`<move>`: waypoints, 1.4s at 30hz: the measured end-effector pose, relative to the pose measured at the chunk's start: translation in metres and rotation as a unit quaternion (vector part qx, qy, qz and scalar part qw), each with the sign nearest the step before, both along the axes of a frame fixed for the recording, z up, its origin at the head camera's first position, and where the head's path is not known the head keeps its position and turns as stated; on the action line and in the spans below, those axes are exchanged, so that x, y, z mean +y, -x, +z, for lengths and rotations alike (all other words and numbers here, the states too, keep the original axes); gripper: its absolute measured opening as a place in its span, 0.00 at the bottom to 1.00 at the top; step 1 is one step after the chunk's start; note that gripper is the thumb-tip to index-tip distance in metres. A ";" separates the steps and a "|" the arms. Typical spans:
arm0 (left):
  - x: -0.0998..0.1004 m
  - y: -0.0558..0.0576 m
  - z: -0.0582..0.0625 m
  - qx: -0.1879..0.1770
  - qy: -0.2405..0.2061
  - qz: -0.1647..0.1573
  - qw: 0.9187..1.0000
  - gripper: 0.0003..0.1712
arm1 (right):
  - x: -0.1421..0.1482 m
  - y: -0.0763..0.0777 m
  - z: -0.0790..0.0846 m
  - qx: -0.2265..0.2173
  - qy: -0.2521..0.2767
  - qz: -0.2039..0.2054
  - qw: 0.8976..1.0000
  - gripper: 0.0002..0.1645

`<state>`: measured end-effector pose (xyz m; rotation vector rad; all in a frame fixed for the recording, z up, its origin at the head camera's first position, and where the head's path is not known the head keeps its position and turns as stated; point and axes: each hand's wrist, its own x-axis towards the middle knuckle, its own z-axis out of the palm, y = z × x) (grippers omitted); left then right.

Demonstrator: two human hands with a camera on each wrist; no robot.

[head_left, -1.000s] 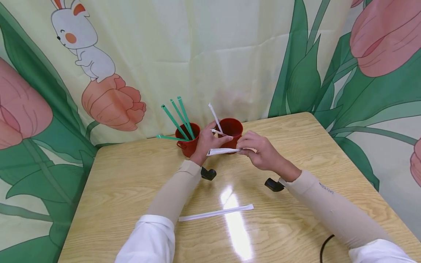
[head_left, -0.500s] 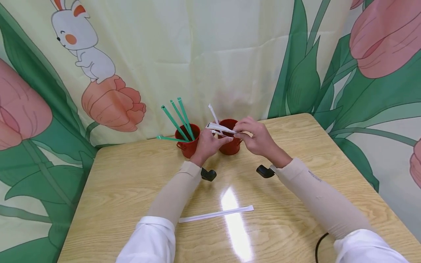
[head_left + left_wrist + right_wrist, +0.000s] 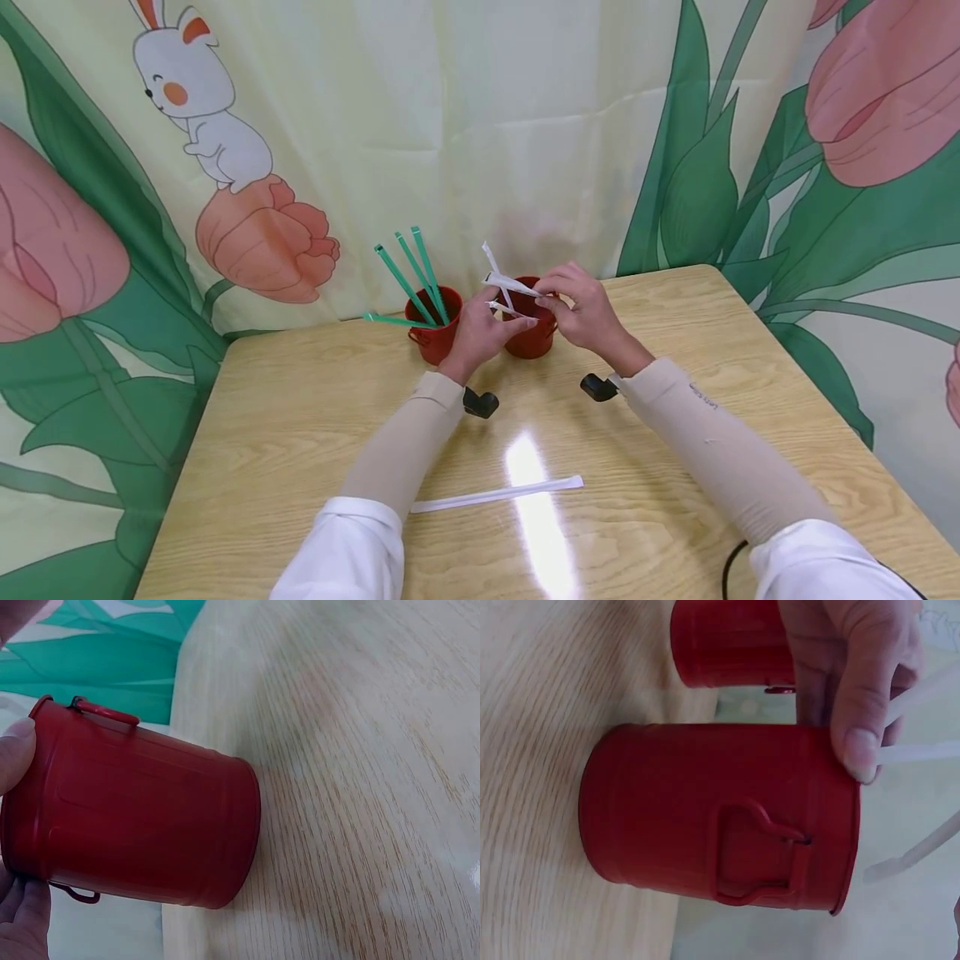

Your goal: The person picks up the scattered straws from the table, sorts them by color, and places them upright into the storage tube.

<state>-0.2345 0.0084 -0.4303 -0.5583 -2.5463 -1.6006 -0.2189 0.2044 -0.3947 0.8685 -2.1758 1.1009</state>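
Observation:
In the head view my left hand point(image 3: 483, 333) grips the rim of the right-hand red bucket point(image 3: 534, 342). The left wrist view has its thumb point(image 3: 16, 754) on one side of the bucket's rim and fingers on the other. My right hand point(image 3: 581, 307) pinches the near end of a white paper-wrapped straw point(image 3: 512, 285), whose far end points left above the bucket's mouth. Two more white wrapped straws lean out of this bucket, one rising steeply point(image 3: 490, 257). At the right wrist view's edge, little of the right hand point(image 3: 957, 924) shows.
Just left stands a second red bucket point(image 3: 431, 346), partly behind the left hand, holding several green sticks point(image 3: 401, 275). Another white wrapped straw point(image 3: 480, 497) lies on the wooden table point(image 3: 300, 467) near the front. A printed curtain hangs behind the table.
My right hand has moved left and away from me, bringing its white straw from in front of the right-hand bucket to over its mouth. The left hand stays at the rim.

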 end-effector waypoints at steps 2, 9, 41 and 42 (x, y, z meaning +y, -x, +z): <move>0.000 0.000 0.000 -0.001 0.000 -0.002 1.000 0.27 | 0.000 0.002 -0.002 -0.005 -0.002 -0.003 1.000 0.07; -0.001 0.000 0.000 -0.004 -0.015 -0.010 1.000 0.29 | -0.001 0.011 -0.008 -0.069 -0.013 -0.020 0.997 0.05; -0.001 0.002 0.005 -0.022 0.001 -0.016 1.000 0.33 | -0.001 -0.001 -0.019 -0.141 -0.060 -0.095 0.984 0.06; -0.001 0.002 0.006 -0.020 0.003 -0.016 1.000 0.32 | -0.001 -0.004 -0.019 -0.135 -0.056 -0.088 0.985 0.06</move>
